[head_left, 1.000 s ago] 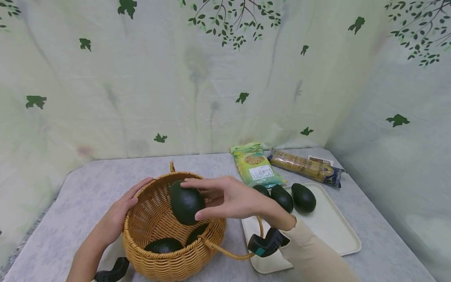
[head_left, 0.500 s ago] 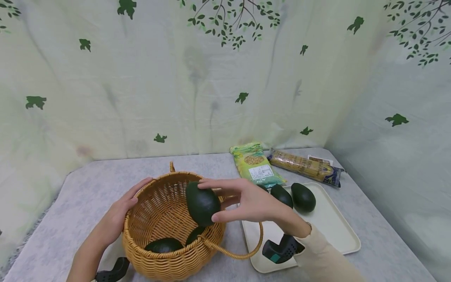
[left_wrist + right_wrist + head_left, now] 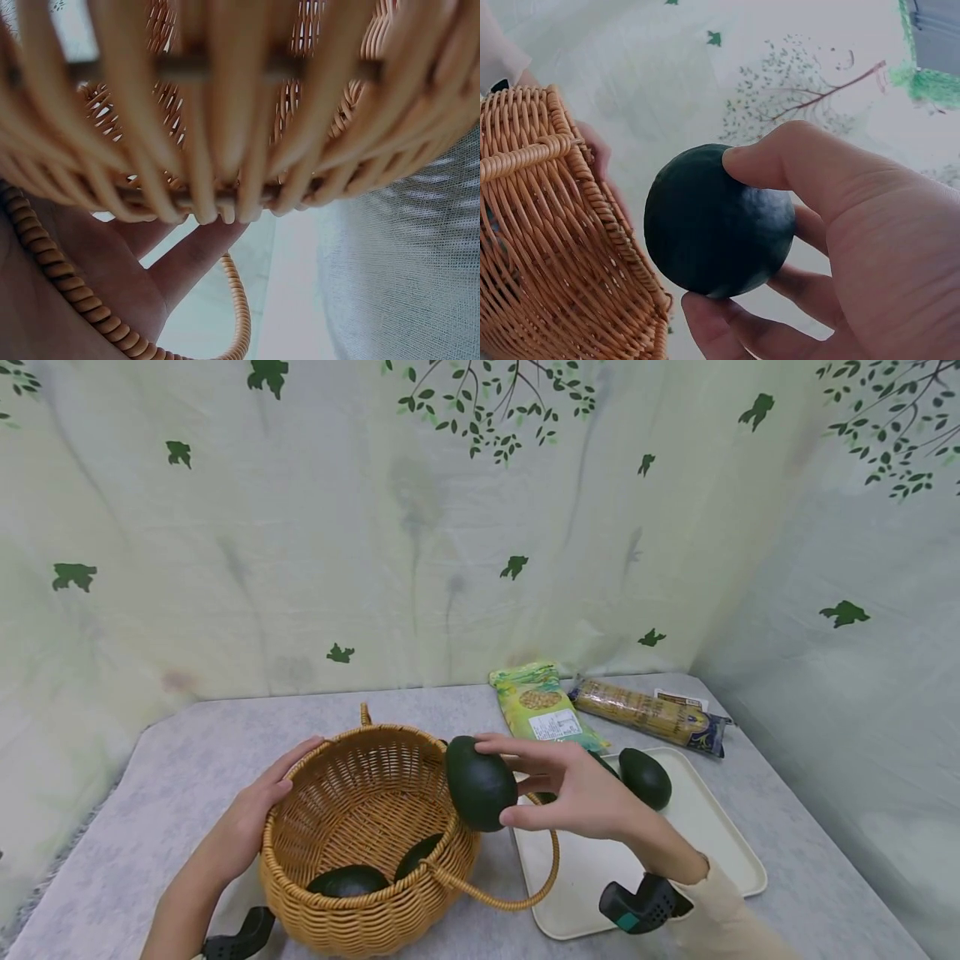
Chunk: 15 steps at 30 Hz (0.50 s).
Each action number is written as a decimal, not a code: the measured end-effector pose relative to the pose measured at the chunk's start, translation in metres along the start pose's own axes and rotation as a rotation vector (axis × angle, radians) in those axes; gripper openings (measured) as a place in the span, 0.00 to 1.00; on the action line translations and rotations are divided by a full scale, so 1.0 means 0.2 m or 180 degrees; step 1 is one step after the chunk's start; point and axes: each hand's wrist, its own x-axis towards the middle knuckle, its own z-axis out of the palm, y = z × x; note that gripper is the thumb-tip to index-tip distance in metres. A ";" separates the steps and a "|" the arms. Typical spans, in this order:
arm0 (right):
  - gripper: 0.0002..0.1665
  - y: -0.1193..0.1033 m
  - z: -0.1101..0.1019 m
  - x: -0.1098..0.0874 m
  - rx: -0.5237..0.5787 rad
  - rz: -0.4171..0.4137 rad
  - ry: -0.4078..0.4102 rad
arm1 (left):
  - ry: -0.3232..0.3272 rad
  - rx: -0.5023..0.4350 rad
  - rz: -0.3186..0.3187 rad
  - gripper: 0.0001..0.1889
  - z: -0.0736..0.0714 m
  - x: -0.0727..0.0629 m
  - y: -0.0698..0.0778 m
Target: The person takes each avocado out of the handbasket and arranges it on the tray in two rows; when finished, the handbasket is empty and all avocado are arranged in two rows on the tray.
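Observation:
My right hand (image 3: 585, 789) pinches a dark green avocado (image 3: 480, 783) between thumb and fingers, at the right rim of a wicker basket (image 3: 352, 931). In the right wrist view this avocado (image 3: 712, 221) is apart from the basket wall (image 3: 547, 247). My left hand (image 3: 243, 818) grips the basket's left side at the rim; its fingers (image 3: 199, 259) show below the weave in the left wrist view. Inside the basket lie two avocados, one toward the front (image 3: 348, 882) and one by the right wall (image 3: 417, 857).
Right of the basket is a cream tray (image 3: 712, 827) with an avocado (image 3: 646, 779) and others partly hidden behind my right hand. Behind it lie a green-yellow bag (image 3: 543, 706) and a long pasta-like packet (image 3: 648, 714). The basket's handle (image 3: 517, 906) hangs over the tray's edge.
My right hand has carried the avocado rightward, from over the basket's middle to its right rim, near the tray. The left hand and the basket have stayed put.

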 end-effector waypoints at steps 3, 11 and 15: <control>0.38 0.01 -0.01 -0.03 -0.0039 0.0014 0.0069 | 0.0002 0.0002 -0.0002 0.28 0.00 0.00 0.00; 0.38 0.04 -0.05 -0.12 -0.0129 0.0112 0.0269 | 0.0024 0.0063 0.0006 0.27 0.00 0.00 0.01; 0.39 0.06 -0.07 -0.16 -0.0165 0.0034 0.0317 | -0.0004 -0.0017 -0.0034 0.27 0.00 0.00 0.01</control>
